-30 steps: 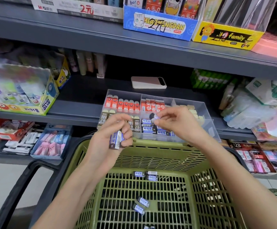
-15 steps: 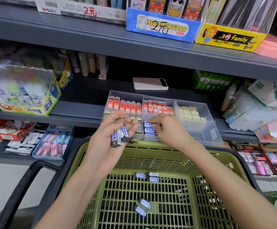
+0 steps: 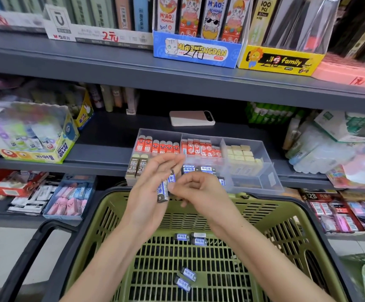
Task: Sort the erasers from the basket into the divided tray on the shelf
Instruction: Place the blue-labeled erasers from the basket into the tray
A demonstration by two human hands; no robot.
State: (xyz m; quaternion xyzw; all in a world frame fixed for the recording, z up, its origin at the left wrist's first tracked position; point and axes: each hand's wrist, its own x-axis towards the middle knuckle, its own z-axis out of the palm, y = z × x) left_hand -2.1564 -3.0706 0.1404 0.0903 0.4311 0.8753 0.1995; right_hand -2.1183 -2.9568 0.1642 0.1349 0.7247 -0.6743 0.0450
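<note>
Over the far rim of the green basket (image 3: 94,227), my left hand (image 3: 149,192) holds a small stack of blue-and-black erasers (image 3: 165,188) against its fingers. My right hand (image 3: 195,190) is right beside it, fingertips pinching at the stack. Behind the hands, the clear divided tray (image 3: 264,171) on the shelf holds red erasers at the back, 2B erasers at the front left, blue ones in the front middle and cream ones at the right. Several blue erasers (image 3: 186,279) lie loose on the basket floor.
A phone (image 3: 191,118) lies on the shelf behind the tray. A glue box (image 3: 35,136) stands at the left and plastic packs (image 3: 329,147) at the right. Lower shelves hold more eraser boxes (image 3: 68,198). The basket's black handle (image 3: 24,258) hangs at the left.
My right hand has left the tray's front middle compartment, where it put an eraser, and come back to the stack in my left hand. My left hand stayed nearly still.
</note>
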